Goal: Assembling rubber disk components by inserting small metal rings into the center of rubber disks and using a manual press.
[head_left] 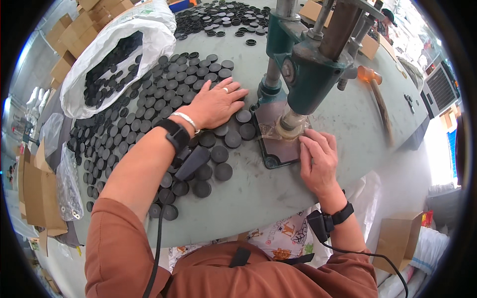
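Many round black plastic caps lie spread over the left half of the table. My left hand rests palm down on them, its fingers stretched out and apart. A dark green hand press stands right of the caps, its ram lowered over the base plate. Under the ram is a pale, translucent round piece. My right hand is beside it, fingers bent and close together at its right edge; whatever they pinch is hidden.
A white sack of black caps lies open at the far left. More black parts cover the table's back. A hammer with an orange head lies right of the press. Cardboard boxes stand around the grey-green table.
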{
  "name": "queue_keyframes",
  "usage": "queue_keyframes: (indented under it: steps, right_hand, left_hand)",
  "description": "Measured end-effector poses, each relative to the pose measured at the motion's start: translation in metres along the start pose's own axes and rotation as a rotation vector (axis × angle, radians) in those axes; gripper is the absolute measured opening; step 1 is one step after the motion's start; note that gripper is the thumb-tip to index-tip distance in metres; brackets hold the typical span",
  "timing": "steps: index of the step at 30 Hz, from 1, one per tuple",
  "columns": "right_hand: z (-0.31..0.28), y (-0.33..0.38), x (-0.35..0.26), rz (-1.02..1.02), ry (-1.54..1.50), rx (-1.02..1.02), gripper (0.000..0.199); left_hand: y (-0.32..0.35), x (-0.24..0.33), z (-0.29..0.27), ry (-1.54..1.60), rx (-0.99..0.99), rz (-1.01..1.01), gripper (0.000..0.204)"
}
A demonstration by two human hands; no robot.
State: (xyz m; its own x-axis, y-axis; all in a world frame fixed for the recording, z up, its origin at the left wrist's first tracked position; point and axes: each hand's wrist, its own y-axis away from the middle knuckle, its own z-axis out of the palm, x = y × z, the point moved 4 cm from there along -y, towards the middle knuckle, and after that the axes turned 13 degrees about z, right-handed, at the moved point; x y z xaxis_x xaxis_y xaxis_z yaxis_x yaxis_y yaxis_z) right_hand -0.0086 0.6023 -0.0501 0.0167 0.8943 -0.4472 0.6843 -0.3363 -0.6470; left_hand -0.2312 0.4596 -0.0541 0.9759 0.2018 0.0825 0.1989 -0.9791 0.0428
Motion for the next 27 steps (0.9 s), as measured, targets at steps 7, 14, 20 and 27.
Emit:
queue_keyframes:
  steps: [7, 14, 20, 27]
  right_hand:
    - [0.001, 0.000, -0.004, -0.011, 0.002, 0.013, 0.019]
    - [-0.005, 0.000, 0.015, 0.167, -0.085, 0.128, 0.019]
    - [0.008, -0.005, 0.036, 0.639, -0.224, -0.192, 0.031]
    - [0.007, 0.006, 0.012, 0.571, 0.021, -0.118, 0.031]
  left_hand:
    - [0.029, 0.018, -0.016, -0.146, 0.144, -0.030, 0.047]
    - [0.042, 0.099, -0.015, -0.069, 0.355, 0.189, 0.037]
    - [0.036, 0.101, -0.008, -0.039, 0.398, 0.010, 0.038]
    - [0.030, 0.095, -0.005, 0.083, 0.351, -0.202, 0.032]
